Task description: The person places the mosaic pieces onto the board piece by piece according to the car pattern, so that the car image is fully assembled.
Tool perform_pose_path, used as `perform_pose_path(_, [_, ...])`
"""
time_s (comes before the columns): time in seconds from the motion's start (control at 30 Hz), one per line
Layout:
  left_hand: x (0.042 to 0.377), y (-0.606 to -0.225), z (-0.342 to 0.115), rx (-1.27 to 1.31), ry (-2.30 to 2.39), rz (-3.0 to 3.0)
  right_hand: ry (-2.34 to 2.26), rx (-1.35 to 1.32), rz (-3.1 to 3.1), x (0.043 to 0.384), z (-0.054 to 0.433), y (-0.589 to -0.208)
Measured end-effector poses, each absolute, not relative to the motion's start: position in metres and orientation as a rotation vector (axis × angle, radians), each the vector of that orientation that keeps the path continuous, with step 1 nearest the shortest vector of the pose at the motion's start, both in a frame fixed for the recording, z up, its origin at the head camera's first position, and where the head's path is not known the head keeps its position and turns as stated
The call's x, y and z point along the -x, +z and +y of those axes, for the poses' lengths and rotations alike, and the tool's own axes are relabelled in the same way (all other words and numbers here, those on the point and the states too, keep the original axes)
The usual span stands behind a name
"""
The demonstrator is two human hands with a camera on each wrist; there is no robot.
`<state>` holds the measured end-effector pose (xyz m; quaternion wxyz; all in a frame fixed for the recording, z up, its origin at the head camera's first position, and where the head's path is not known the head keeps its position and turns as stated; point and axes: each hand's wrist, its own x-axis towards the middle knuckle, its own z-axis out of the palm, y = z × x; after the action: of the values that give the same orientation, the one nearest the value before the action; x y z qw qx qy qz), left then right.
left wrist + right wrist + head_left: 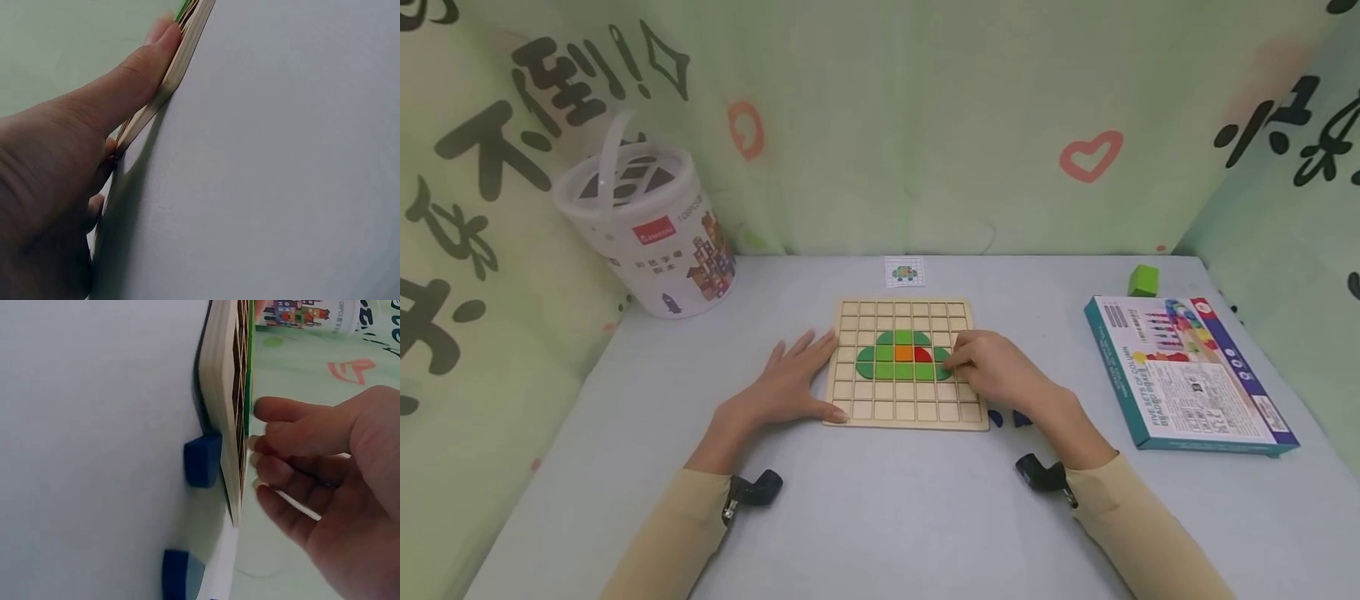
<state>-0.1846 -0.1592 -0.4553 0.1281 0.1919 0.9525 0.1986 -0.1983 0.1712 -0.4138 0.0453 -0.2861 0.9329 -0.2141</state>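
A wooden grid board (857,402) lies on the table, framed with raised squares. Green, orange and red tiles (904,370) sit in its middle as a rounded shape, with dark green curved pieces at the ends. My left hand (786,383) rests along the board's left edge, fingers spread and thumb at the near corner. Over the right side, my right hand (1000,367) has its fingertips at the dark green end piece (940,364), partly covering it. In the right wrist view its fingers are loosely bent at the board's face, with nothing visible between them.
Two dark blue pieces (202,461) lie beside the board's near right corner. A small pattern card (904,272) lies behind the board. To the right are a flat box (1195,375) and a green block (1143,281); a white bucket (647,225) stands back left.
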Motion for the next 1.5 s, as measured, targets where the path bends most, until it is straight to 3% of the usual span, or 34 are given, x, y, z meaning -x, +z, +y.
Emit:
perform_pose_path(0.23, [0.185, -0.450, -0.157, -0.569, 0.568, 2.769, -0.650, 0.806, 2.814, 0.190, 0.182, -0.412])
perform_pose_path(0.57, [0.184, -0.451, -0.157, -0.554, 0.577, 2.756, -0.530, 0.376, 2.911, 0.189, 0.225, -0.400])
perform_pose_path(1.03, [0.183, -0.450, -0.158, -0.569, 0.587, 2.757, -0.615, 0.191, 2.939, 0.193, 0.241, -0.414])
perform_pose_path(1.5, [0.183, -0.452, -0.157, -0.560, 0.585, 2.765, -0.738, 0.360, 2.898, 0.184, 0.204, -0.406])
